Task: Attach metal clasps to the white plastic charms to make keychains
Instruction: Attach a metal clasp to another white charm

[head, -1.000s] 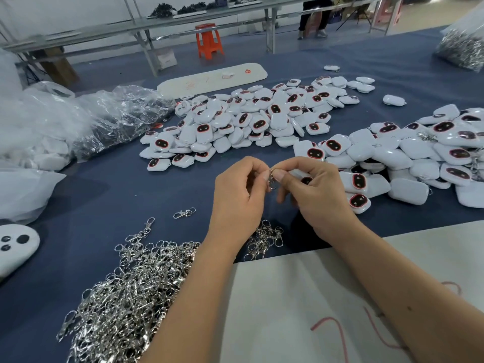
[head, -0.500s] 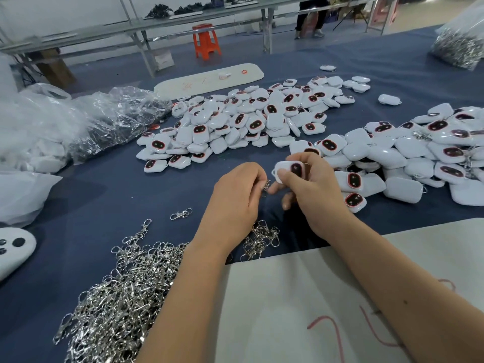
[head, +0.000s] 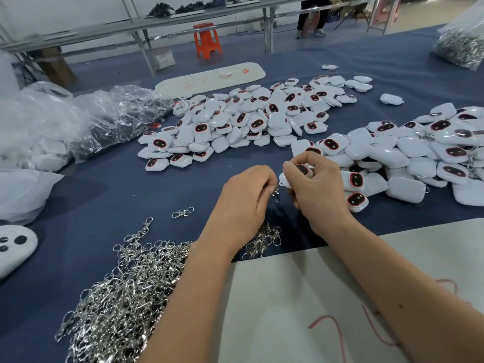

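Note:
My right hand (head: 317, 189) grips a white plastic charm (head: 287, 179) with a dark red-rimmed face, its small loop end turned toward my left hand. My left hand (head: 248, 197) pinches a metal clasp (head: 275, 193) that hangs just below its fingertips, close under the charm's loop. Whether clasp and loop are joined is hidden by the fingers. A large heap of loose clasps (head: 123, 292) lies at the lower left, and a small cluster of clasps (head: 264, 241) sits under my left wrist.
A pile of charms (head: 248, 119) spreads across the blue cloth in the middle, and another pile of charms (head: 419, 150) lies to the right. Clear plastic bags (head: 78, 119) lie at the left. A white board (head: 314, 310) covers the near right. One stray clasp (head: 182, 213) lies alone.
The charm has turned in my right hand so its face points up and its loop end faces left. The clasp in my left hand now hangs lower, beneath the charm's loop.

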Demonstrator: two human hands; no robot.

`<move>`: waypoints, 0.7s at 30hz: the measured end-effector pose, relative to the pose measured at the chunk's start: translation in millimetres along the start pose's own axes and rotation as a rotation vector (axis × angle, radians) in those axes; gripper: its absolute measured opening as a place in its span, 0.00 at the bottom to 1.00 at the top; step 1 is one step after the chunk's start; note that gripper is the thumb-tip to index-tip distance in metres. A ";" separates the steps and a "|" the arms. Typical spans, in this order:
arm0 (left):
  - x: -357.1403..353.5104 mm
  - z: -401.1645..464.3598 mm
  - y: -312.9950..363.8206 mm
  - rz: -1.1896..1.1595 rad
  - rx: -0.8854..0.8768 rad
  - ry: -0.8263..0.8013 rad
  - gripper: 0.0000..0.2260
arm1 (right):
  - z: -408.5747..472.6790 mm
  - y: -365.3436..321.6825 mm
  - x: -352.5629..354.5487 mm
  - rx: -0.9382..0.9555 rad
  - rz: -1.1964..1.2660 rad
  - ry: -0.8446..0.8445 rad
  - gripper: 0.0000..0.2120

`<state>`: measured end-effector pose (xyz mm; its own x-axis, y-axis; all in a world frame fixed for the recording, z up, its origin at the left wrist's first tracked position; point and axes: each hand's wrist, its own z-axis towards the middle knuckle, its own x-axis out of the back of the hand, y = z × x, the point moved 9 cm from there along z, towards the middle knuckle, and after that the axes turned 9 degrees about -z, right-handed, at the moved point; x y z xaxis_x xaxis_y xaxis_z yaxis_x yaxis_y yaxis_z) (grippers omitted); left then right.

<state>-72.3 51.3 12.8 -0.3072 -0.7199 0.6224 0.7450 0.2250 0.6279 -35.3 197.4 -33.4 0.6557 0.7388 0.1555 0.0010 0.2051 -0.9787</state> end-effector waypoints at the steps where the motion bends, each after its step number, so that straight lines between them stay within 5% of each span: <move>1: -0.5 0.0 0.0 0.000 0.002 -0.002 0.07 | 0.3 0.5 0.4 -0.004 -0.007 0.007 0.07; 21: -4.1 0.7 5.5 0.004 -0.008 -0.014 0.07 | -1.1 2.0 7.0 -0.001 -0.066 0.074 0.05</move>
<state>-67.3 55.9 14.0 -0.3125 -0.7097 0.6314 0.7512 0.2221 0.6215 -29.9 202.2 -34.4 0.7084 0.6740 0.2095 0.0469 0.2512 -0.9668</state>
